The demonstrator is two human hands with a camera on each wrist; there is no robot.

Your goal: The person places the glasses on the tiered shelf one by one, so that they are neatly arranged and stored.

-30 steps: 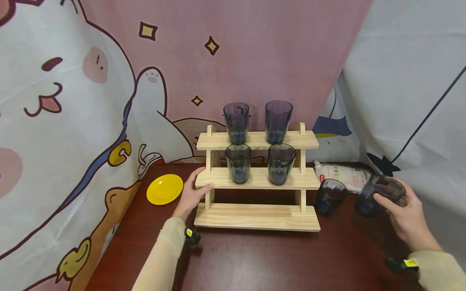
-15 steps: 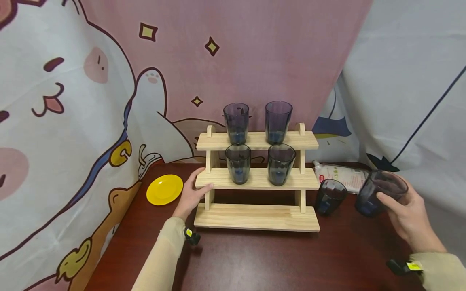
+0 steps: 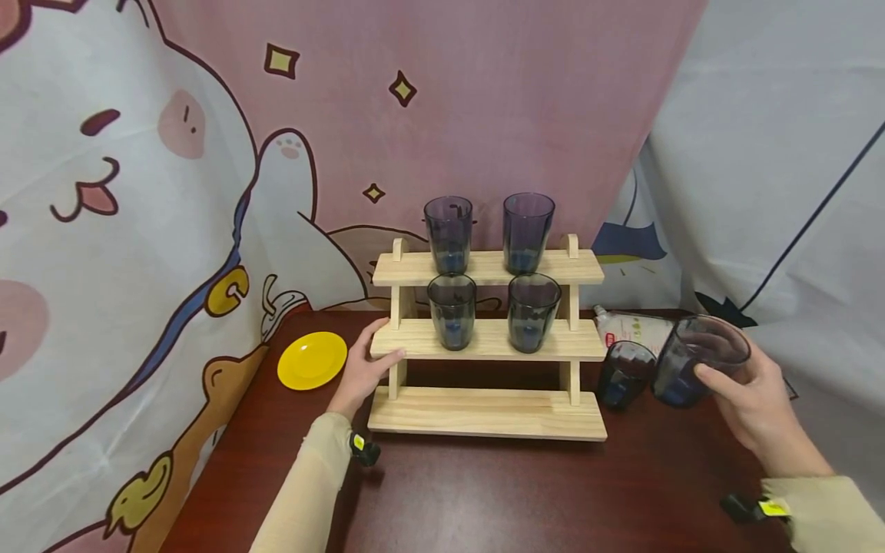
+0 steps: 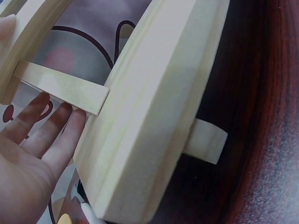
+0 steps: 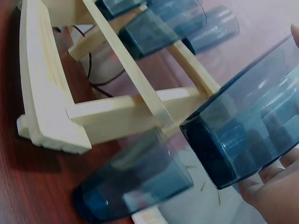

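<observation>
A dark tinted drinking glass [image 3: 694, 361] is in my right hand [image 3: 757, 415], thumb on the near side and fingers round the far side. It tilts, and the right wrist view shows its base [image 5: 210, 154] off the table. Just left of it another glass [image 3: 625, 374] stands on the table beside a three-tier wooden display stand [image 3: 487, 411]. My left hand [image 3: 362, 369] holds the left end of the middle shelf, thumb at its front edge. In the left wrist view several fingers [image 4: 56, 126] touch the stand's side post [image 4: 65, 86].
Two glasses stand on the top shelf, one of them a purplish glass [image 3: 528, 230], and two on the middle shelf [image 3: 487, 338]. Bare wood shows on the bottom shelf. A yellow plate [image 3: 313, 361] lies at left. Behind the right-hand glasses lies a spouted pouch [image 3: 639, 326].
My right hand has carried its glass up slightly and to the left, closer to the glass on the table. The left hand and the stand have stayed in place.
</observation>
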